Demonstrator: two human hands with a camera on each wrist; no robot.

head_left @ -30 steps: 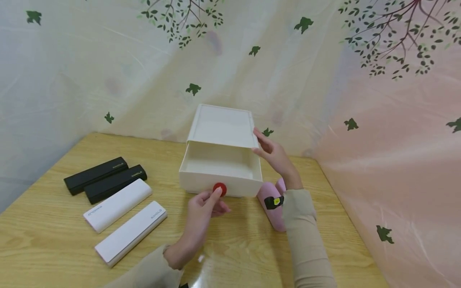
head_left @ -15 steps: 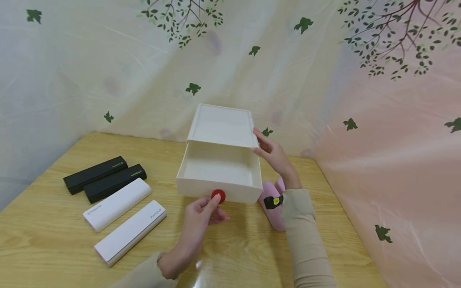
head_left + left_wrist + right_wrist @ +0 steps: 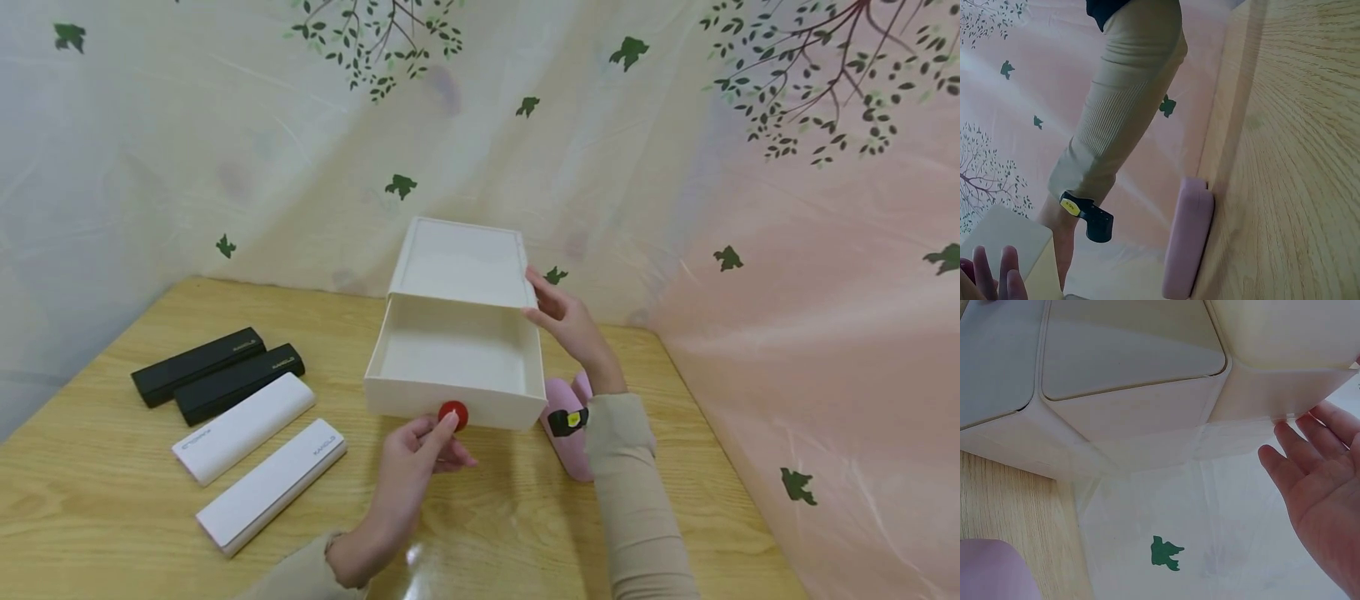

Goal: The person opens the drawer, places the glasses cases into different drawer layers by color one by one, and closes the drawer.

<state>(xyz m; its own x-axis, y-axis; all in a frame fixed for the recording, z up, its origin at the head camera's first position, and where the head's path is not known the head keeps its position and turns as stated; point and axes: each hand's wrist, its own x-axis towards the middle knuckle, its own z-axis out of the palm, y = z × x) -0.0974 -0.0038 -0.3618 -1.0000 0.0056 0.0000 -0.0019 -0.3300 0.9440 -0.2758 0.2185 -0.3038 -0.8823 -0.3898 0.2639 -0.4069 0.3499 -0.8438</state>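
Note:
A white drawer cabinet (image 3: 467, 262) stands at the table's middle, its top drawer (image 3: 456, 350) pulled out with nothing visible inside. My left hand (image 3: 408, 462) pinches the drawer's round red knob (image 3: 453, 414) between thumb and fingers. In the left wrist view the fingertips (image 3: 1009, 272) show at the lower left corner beside the knob. My right hand (image 3: 573, 325) rests along the cabinet's right side near its top front edge. In the right wrist view its fingers (image 3: 1297, 450) lie nearly straight against the side wall. Lower drawers (image 3: 1132, 347) of the cabinet are closed there.
To the left lie two black oblong cases (image 3: 198, 367) and two white ones (image 3: 273, 487) on the wooden table (image 3: 480, 542). Pink cases (image 3: 564, 454) lie beside the cabinet, partly hidden by my right wrist. A leaf-patterned curtain (image 3: 315, 192) hangs behind and to the right.
The top drawer has slid further out toward me, with my left hand on its knob moving back and slightly left. My right hand stays at the cabinet's side.

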